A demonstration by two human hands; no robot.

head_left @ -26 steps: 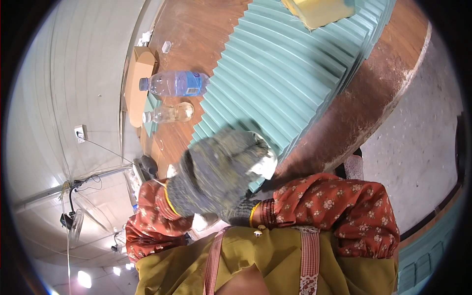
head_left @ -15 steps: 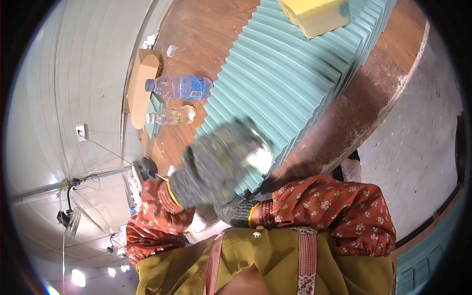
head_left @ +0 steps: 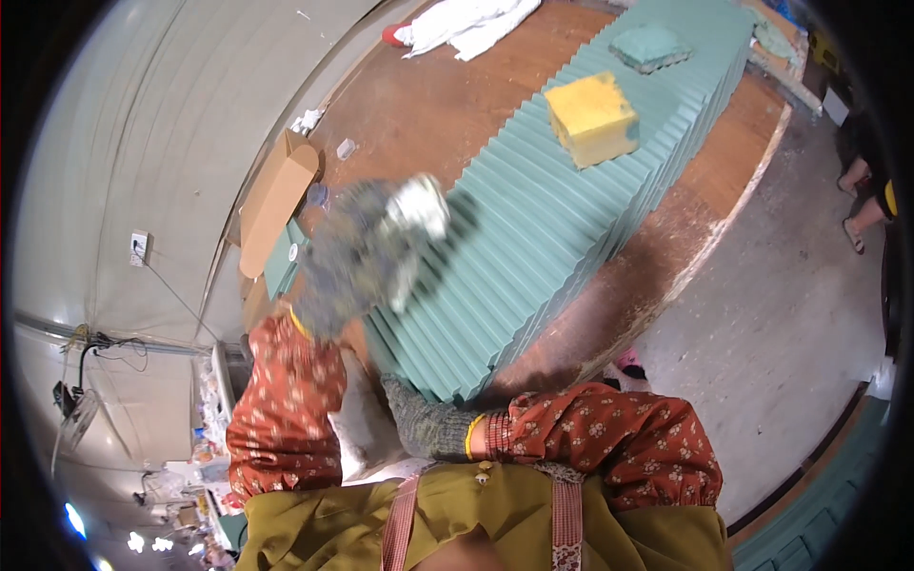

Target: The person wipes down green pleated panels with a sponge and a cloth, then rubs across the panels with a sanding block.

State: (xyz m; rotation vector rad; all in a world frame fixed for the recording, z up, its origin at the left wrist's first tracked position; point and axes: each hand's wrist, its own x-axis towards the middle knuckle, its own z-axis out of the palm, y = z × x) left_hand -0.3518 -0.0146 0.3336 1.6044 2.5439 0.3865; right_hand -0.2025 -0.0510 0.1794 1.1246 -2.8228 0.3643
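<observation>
A long stack of green corrugated sheets [head_left: 505,238] lies slanting across the table. My left hand [head_left: 347,252], in a grey mottled glove smeared by motion, is over the stack's left edge. It appears closed on a white crumpled cloth [head_left: 419,205]. My right hand [head_left: 430,423], in a dark grey knit glove with a yellow cuff, rests against the stack's near end. Its fingers look stretched along that edge, though some are hidden. Farther up on the sheets sits a yellow sponge block [head_left: 592,119], with a flat green pad [head_left: 650,46] beyond it.
The brown wooden table [head_left: 419,105] has a worn right edge. An open cardboard box [head_left: 276,205] and a small green piece [head_left: 283,264] stand along the left wall. White fabric [head_left: 471,24] lies at the far side. Another person's legs [head_left: 862,214] show on the right.
My left hand has swept away and leftward with the white cloth. The view has shifted, showing more of the table's far end. The bottles are now mostly behind my left hand.
</observation>
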